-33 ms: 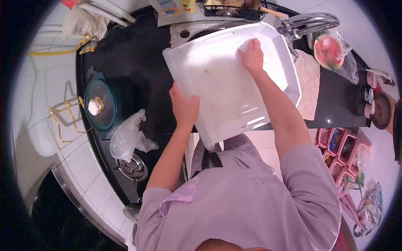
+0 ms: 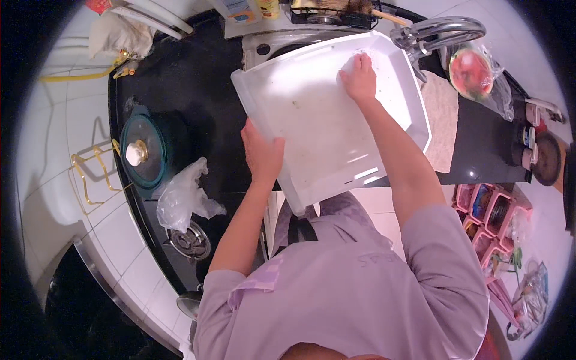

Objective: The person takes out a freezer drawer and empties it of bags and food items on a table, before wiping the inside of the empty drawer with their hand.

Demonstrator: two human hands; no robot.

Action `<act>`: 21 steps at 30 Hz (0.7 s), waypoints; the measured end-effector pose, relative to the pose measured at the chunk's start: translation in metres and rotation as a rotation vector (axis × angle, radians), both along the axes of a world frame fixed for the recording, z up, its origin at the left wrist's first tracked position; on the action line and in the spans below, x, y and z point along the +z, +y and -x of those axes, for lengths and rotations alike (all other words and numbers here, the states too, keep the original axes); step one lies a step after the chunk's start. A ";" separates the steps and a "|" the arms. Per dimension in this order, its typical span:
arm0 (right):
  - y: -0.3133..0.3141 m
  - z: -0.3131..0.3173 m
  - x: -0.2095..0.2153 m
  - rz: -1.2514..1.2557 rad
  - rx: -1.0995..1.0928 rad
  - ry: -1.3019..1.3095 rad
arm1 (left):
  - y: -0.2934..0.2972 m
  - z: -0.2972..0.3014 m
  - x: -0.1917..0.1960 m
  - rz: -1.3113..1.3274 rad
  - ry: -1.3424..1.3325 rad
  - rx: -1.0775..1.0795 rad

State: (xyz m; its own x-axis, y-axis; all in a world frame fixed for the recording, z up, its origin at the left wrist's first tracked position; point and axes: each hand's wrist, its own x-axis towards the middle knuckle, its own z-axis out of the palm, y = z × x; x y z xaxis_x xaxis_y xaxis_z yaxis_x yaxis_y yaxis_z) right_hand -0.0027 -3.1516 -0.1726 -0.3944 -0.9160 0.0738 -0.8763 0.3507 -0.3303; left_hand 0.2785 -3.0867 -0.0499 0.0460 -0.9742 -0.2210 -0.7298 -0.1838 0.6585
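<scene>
A large white plastic drawer (image 2: 324,135), like a refrigerator bin, is tilted over the sink, its inside toward me. Small dark specks dot its inner surface. My left hand (image 2: 264,153) grips its left edge, thumb on the inside and fingers behind. Inside the drawer, near its far right part, my right hand (image 2: 360,81) presses against the bottom with fingers bunched together. Something whitish seems to be under those fingers, but glare hides what it is. The chrome faucet (image 2: 450,29) stands just beyond the drawer's far right corner.
Left on the dark counter (image 2: 198,84) are a green lidded pot (image 2: 143,153), a clear plastic bag (image 2: 186,195) and a metal sink strainer (image 2: 191,240). To the right lie a beige cloth (image 2: 441,120) and a cut watermelon (image 2: 471,73) in plastic. Pink baskets (image 2: 489,210) stand below.
My right hand has shifted very slightly on the drawer's bottom, its fingers a little more bunched. My left hand and the drawer are nearly where they were.
</scene>
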 end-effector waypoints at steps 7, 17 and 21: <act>-0.012 0.024 0.012 0.125 0.022 0.068 | 0.006 0.003 0.003 0.034 0.095 0.110; -0.005 -0.110 -0.006 0.467 0.206 -0.171 | 0.009 0.001 -0.011 0.039 0.258 0.222; 0.001 -0.154 0.011 0.482 0.459 -0.134 | 0.007 0.000 -0.009 -0.053 0.249 0.202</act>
